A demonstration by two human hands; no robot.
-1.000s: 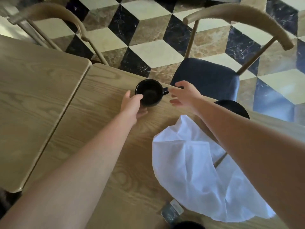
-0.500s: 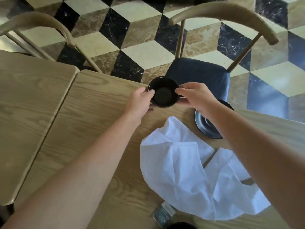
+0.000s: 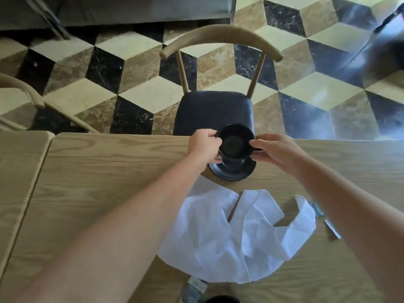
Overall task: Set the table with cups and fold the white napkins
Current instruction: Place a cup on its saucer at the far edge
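A black cup (image 3: 235, 142) is held between both hands directly over a black saucer (image 3: 232, 171) near the far edge of the wooden table (image 3: 98, 171); whether the cup touches the saucer I cannot tell. My left hand (image 3: 204, 148) grips the cup's left side. On its right side my right hand (image 3: 273, 153) pinches the rim. A crumpled white napkin (image 3: 218, 235) lies unfolded on the table, close to me and below the saucer.
A wooden chair with a dark seat (image 3: 213, 110) stands just beyond the table edge. A second table (image 3: 15, 171) abuts on the left. Small packets (image 3: 193, 289) and a dark round rim (image 3: 223, 299) lie at the near edge; another packet (image 3: 328, 221) sits right of the napkin.
Both hands closed on the cup and carried it to the right, from bare table to above the saucer. The view shifted so the chair is centred.
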